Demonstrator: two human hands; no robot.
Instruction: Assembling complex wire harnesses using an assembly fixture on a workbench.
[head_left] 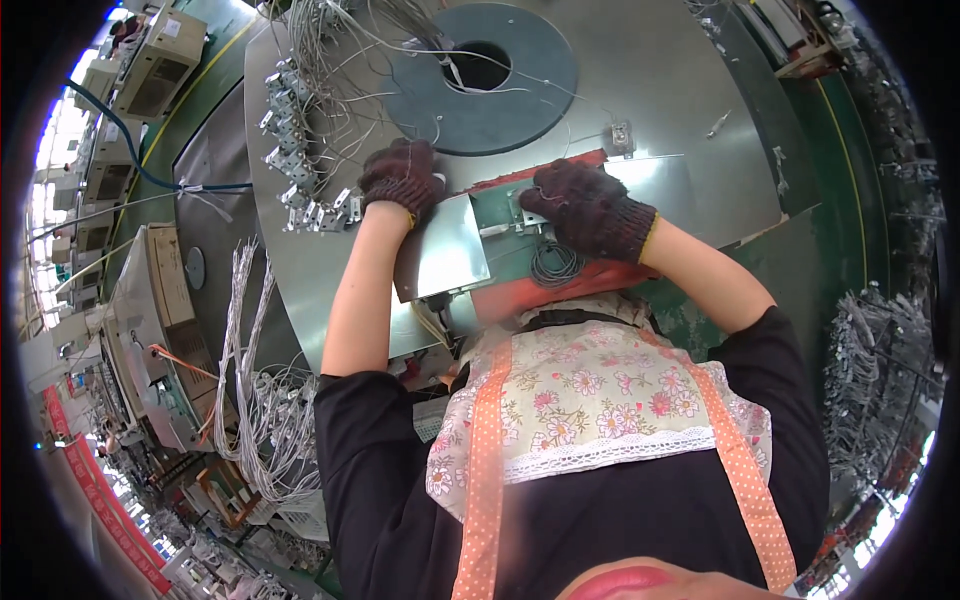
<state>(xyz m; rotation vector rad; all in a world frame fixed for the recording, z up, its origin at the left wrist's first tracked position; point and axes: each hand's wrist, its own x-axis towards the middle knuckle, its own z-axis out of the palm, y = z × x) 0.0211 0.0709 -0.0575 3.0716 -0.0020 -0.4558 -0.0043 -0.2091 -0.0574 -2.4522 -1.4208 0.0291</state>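
Note:
My left hand (pixel 403 180), in a dark maroon knit glove, is curled closed above a shiny metal plate (pixel 452 245). A small pale bit shows at its fingertips, and what it grips is hidden. In a matching glove, my right hand (pixel 585 208) pinches a small metal bracket (pixel 530 224) over a green work surface (pixel 492 212). A white piece (pixel 494 231) lies just left of the bracket. Below my right hand lies a coil of thin dark wire (pixel 556 264). Red cloth (pixel 520 298) runs along the near edge.
Wired metal brackets (pixel 290 140) are heaped at the table's left. A grey disc (pixel 540 90) with a central hole lies at the back. One small metal part (pixel 621 138) sits beyond my right hand. Bundled cables (pixel 265 440) hang at left; more parts (pixel 860 370) hang at right.

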